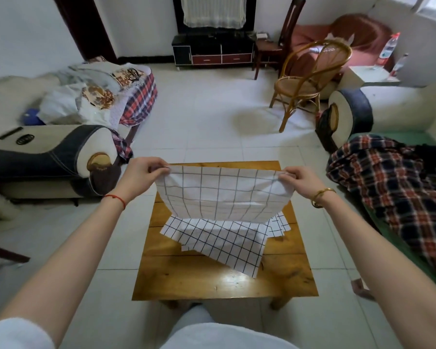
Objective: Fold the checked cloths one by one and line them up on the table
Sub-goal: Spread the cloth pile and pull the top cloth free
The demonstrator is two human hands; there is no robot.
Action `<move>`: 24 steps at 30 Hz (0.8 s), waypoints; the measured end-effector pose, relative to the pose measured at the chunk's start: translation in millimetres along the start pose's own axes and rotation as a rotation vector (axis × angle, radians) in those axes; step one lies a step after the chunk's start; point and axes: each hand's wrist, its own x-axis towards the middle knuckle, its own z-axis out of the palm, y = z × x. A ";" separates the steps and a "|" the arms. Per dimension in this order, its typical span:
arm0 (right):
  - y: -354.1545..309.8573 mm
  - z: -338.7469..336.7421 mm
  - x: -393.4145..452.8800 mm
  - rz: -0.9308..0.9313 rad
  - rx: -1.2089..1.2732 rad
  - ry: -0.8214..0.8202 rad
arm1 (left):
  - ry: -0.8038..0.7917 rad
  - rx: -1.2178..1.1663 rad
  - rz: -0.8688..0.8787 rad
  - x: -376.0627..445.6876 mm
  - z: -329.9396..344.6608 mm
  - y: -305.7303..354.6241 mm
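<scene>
I hold a white checked cloth [222, 195] up in the air over the far half of the wooden table [207, 278]. My left hand [142, 176] pinches its upper left corner and my right hand [300, 181] pinches its upper right corner. The cloth hangs stretched between them, lower edge curling toward me. Beneath it, a loose pile of checked cloths [224, 239] lies unfolded on the table's middle, overlapping at angles, partly hidden by the held cloth.
A sofa arm [61, 152] stands left of the table. A sofa with a plaid blanket [393, 187] is at the right. A rattan chair [310, 81] and a TV cabinet [212, 50] stand farther back on the tiled floor.
</scene>
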 end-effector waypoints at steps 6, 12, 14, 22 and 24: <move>-5.4 -1.3 26.6 -0.032 0.033 0.014 | 0.000 -0.053 -0.029 10.5 -8.1 -6.2; -1.0 21.0 71.5 0.045 0.049 0.033 | 0.014 -0.045 -0.077 49.1 3.2 -37.2; 3.7 32.3 88.3 0.084 0.041 0.061 | 0.007 -0.028 -0.084 66.8 12.2 -53.8; 23.1 82.0 167.1 0.215 -0.031 0.133 | -0.081 -0.012 -0.217 134.9 55.3 -126.5; 29.8 95.5 184.0 0.247 -0.042 0.139 | -0.086 -0.018 -0.252 147.6 66.7 -143.5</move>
